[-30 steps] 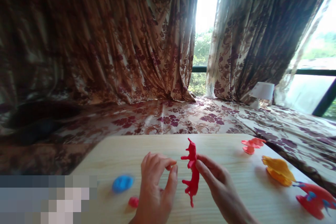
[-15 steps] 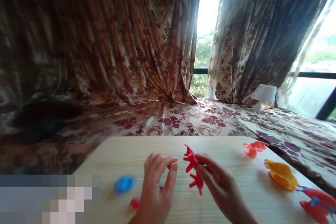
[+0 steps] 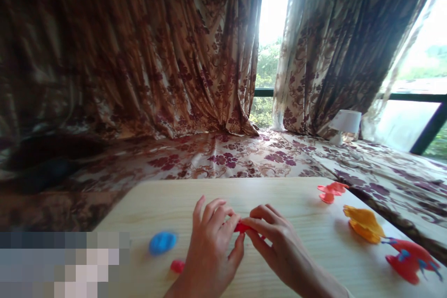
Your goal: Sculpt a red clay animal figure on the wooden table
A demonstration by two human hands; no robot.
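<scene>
pinching a red clay figure (image 3: pixel 241 227), the right hand (image 3: pixel 277 236) holds it over the wooden desk (image 3: pixel 157 200). the left hand (image 3: pixel 210 240), fingers bent, reaches its left end; whether it grips, i cannot tell. a blue disc (image 3: pixel 163 243) lies leftward; a coral model (image 3: pixel 330 193), yellow model (image 3: pixel 365 224) and red-and-blue model (image 3: pixel 412 260) stand rightward.

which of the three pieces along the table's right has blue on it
The red piece at the row's near end: blue patches mark it; the yellow piece and coral piece show none.
</scene>
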